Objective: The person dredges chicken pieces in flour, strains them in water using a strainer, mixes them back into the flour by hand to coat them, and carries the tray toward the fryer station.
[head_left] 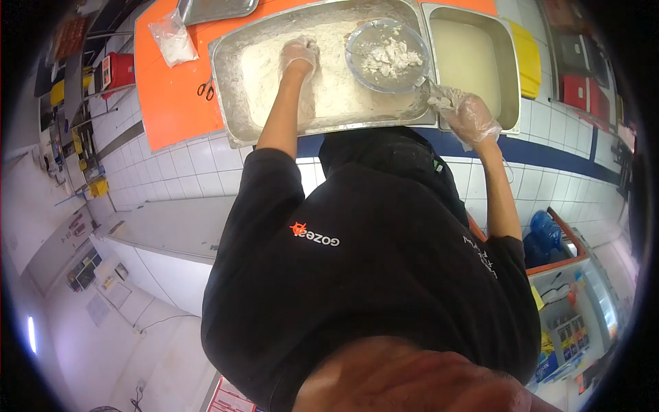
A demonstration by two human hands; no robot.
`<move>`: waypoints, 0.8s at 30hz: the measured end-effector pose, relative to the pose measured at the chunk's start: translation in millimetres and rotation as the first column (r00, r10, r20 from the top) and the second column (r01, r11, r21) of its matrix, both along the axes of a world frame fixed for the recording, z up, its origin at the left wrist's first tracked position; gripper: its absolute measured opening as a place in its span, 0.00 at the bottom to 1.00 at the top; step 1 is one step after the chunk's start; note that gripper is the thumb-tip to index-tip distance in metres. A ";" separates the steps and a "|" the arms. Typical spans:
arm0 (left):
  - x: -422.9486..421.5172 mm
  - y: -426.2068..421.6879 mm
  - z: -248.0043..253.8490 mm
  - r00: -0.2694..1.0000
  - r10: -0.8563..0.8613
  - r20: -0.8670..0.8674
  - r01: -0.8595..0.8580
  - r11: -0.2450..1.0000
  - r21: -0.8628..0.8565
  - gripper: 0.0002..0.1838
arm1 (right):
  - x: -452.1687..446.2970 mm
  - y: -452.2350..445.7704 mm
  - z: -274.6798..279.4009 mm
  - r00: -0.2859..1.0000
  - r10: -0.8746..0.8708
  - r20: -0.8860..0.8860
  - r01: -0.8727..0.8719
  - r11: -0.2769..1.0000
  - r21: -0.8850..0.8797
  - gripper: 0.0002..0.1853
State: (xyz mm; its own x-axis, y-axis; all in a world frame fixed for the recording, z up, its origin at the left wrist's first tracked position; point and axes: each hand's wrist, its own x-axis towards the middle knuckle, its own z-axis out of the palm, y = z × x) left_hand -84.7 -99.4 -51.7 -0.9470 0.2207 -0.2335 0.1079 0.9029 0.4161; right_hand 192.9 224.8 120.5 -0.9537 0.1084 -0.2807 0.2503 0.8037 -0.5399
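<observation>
My left hand (299,56), in a clear plastic glove, is down in the white flour (336,89) in a large metal tray (226,103). Its fingers look curled, and what they hold, if anything, is hidden. On the tray's right side sits a round strainer (351,67) with pale, lumpy dough bits (392,58) in it. My right hand (468,115), also gloved, is closed around the strainer's handle at the tray's near right corner. Bits of dough cling to that glove.
A second metal pan (509,82) with pale liquid adjoins the tray on the right. On the orange tabletop (161,103) lie black-handled scissors (206,89), a plastic bag of white powder (175,44) and a metal tray (218,8). Something yellow (525,62) stands beyond the pan.
</observation>
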 end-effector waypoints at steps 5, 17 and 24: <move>23.1 15.9 83.7 0.992 0.123 -0.010 -0.114 0.944 0.310 0.17 | -1.4 3.5 -23.3 0.996 -0.006 -0.092 0.002 0.999 -0.042 0.22; 48.8 -9.3 50.8 0.986 -0.166 0.021 0.168 0.976 -0.141 0.47 | -19.7 4.2 -26.3 0.975 0.002 -0.221 -0.019 0.997 -0.075 0.20; 114.4 1.3 2.2 0.773 -0.499 0.391 0.627 0.691 -0.358 0.38 | -23.5 9.8 -18.2 0.981 -0.013 -0.194 -0.008 0.995 -0.103 0.20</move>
State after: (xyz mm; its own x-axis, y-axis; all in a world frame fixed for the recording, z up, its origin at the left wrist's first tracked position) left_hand 29.6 -98.2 -49.5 -0.5723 0.5031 -0.6476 0.6118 0.7878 0.0713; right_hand 169.4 234.5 102.4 -0.9908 0.0911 -0.0999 0.1344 0.7405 -0.6584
